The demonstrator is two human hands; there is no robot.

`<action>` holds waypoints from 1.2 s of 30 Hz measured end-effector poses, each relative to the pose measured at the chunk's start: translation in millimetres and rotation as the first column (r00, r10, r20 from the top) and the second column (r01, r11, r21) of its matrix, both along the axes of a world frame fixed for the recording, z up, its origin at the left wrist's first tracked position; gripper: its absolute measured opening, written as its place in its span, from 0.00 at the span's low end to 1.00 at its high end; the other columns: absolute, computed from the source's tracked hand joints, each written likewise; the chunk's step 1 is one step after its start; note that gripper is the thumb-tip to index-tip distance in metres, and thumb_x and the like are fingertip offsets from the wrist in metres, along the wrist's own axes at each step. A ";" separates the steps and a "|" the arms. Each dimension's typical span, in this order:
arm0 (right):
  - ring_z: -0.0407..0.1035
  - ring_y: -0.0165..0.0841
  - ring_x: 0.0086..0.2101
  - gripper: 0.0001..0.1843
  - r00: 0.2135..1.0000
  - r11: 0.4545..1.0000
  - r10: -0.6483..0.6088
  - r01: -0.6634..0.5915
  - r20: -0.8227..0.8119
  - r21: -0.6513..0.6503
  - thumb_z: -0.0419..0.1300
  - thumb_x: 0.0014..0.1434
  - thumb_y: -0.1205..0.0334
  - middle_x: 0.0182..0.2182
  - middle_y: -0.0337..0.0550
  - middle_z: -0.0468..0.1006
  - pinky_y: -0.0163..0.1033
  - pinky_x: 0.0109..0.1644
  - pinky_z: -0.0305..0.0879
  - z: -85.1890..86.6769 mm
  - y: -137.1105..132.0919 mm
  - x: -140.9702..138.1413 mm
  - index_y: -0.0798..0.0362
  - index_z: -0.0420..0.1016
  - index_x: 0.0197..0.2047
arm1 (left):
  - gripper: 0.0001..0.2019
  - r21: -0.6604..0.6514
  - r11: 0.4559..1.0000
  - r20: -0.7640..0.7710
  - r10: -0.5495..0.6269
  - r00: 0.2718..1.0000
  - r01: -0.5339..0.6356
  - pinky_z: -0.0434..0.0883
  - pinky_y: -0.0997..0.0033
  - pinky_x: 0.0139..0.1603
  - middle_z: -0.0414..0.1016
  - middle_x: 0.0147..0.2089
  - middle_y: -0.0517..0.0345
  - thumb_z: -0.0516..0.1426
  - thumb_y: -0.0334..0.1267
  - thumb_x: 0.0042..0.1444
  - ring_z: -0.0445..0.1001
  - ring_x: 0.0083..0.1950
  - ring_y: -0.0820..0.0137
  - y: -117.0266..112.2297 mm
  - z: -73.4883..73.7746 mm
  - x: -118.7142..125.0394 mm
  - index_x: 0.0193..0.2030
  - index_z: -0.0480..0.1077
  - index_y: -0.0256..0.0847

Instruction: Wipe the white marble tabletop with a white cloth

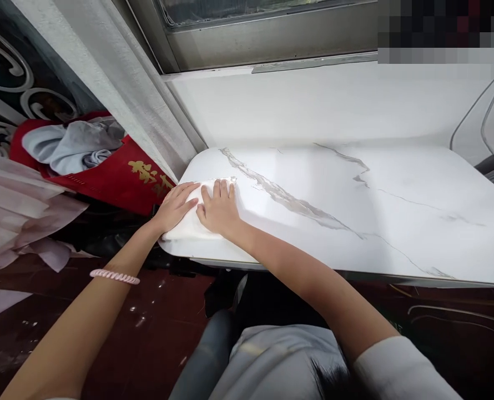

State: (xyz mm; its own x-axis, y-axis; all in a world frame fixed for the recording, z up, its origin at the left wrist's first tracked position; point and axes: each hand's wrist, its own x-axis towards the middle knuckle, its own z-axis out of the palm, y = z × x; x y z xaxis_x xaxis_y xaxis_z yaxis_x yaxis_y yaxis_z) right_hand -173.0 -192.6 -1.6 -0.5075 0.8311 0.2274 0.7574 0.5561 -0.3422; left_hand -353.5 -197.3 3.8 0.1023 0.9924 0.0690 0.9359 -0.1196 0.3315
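A white cloth [192,226] lies spread at the left end of a white marble-patterned table [334,189]. My left hand [174,208] rests flat on the cloth's left side, fingers stretched out toward the right. Beside it, my right hand [219,210] presses flat on the cloth's right part, its fingers pointing away from me and the thumb toward the left hand. Neither hand is wrapped around anything. The cloth's near edge lies close to the table's front edge.
Left of the table stands a red bag [105,186] with gold lettering, holding grey-blue fabric [74,144]. A pale curtain [117,72] hangs at the table's left corner. Behind are a white wall [313,105] and a window frame [272,44]. Cables [486,114] hang at right.
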 end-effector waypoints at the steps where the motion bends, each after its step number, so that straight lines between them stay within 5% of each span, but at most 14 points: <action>1: 0.47 0.56 0.71 0.32 1.000 1.000 0.005 -0.005 0.003 0.001 0.47 0.72 0.55 0.71 0.69 0.55 0.66 0.72 0.39 0.5 -8.3 3.0 0.64 0.56 0.73 | 0.30 0.006 1.000 -0.009 0.001 1.000 -0.001 0.49 0.53 0.76 0.61 0.72 0.52 0.42 0.55 0.66 0.56 0.74 0.58 -8.8 -0.1 3.0 0.70 0.59 0.45; 9: 0.50 0.59 0.69 0.32 0.995 0.995 0.069 -0.074 0.070 0.068 0.45 0.73 0.55 0.70 0.73 0.56 0.66 0.71 0.43 -0.9 -54.4 42.6 0.65 0.57 0.73 | 0.29 0.064 0.998 -0.103 -0.024 0.994 0.030 0.51 0.53 0.75 0.61 0.71 0.46 0.39 0.51 0.68 0.56 0.73 0.58 -59.1 -7.2 40.8 0.70 0.58 0.41; 16: 0.49 0.58 0.70 0.32 0.981 0.997 0.070 -0.061 0.180 -0.055 0.46 0.73 0.57 0.70 0.73 0.54 0.63 0.72 0.45 22.0 -51.0 70.8 0.66 0.54 0.74 | 0.28 0.063 0.997 -0.137 -0.043 0.990 0.052 0.51 0.52 0.75 0.61 0.71 0.48 0.38 0.49 0.68 0.55 0.73 0.58 -53.0 -7.8 73.4 0.70 0.58 0.43; 21: 0.44 0.57 0.71 0.33 0.977 0.987 -0.004 0.038 0.213 -0.156 0.46 0.72 0.61 0.71 0.75 0.50 0.62 0.73 0.43 31.2 -13.7 71.2 0.69 0.52 0.74 | 0.29 0.053 0.997 -0.118 -0.044 0.992 0.050 0.51 0.52 0.75 0.61 0.72 0.46 0.39 0.48 0.67 0.55 0.73 0.57 -9.4 -4.1 92.4 0.70 0.59 0.39; 29: 0.45 0.52 0.72 0.29 0.988 0.990 -0.128 0.132 0.081 -0.046 0.45 0.72 0.61 0.72 0.65 0.53 0.58 0.74 0.39 5.3 94.7 89.2 0.59 0.58 0.73 | 0.28 0.060 0.997 -0.100 0.050 0.994 -0.044 0.50 0.51 0.74 0.62 0.71 0.47 0.43 0.46 0.67 0.55 0.73 0.56 101.2 -7.7 123.1 0.70 0.60 0.42; 36: 0.52 0.50 0.67 0.27 0.985 0.984 -0.175 0.175 0.011 0.023 0.46 0.69 0.63 0.67 0.59 0.62 0.58 0.71 0.47 -1.2 167.6 123.1 0.58 0.66 0.68 | 0.27 0.049 0.995 -0.079 0.094 0.992 -0.090 0.50 0.50 0.75 0.60 0.72 0.49 0.44 0.45 0.68 0.54 0.74 0.55 167.8 -3.9 164.1 0.72 0.59 0.44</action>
State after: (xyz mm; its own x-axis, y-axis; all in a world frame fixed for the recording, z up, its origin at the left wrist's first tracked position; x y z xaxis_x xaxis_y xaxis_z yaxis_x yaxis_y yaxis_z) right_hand -49.9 -25.0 -2.8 -0.3577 0.9022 0.2410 0.8479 0.4220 -0.3210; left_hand -189.4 -29.5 -0.1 0.0175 0.9938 0.1094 0.9671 -0.0446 0.2506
